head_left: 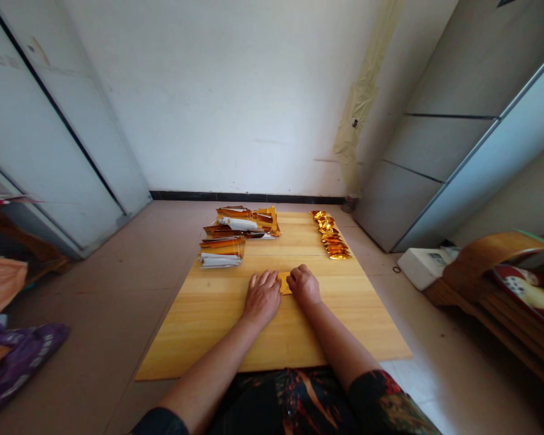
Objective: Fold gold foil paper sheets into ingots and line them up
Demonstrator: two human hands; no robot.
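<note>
Gold foil paper, small flat square (pixel 284 283), pinned mid-board between left hand (pixel 261 297), flat with fingers spread on its left edge, and right hand (pixel 304 284), curled, pinching its right edge.

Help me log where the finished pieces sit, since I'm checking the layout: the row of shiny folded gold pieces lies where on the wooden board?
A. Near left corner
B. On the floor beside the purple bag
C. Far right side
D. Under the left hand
C: the row of folded gold pieces runs along the far right of the wooden board, beyond the right hand and opposite the stacks of gold paper.
</note>
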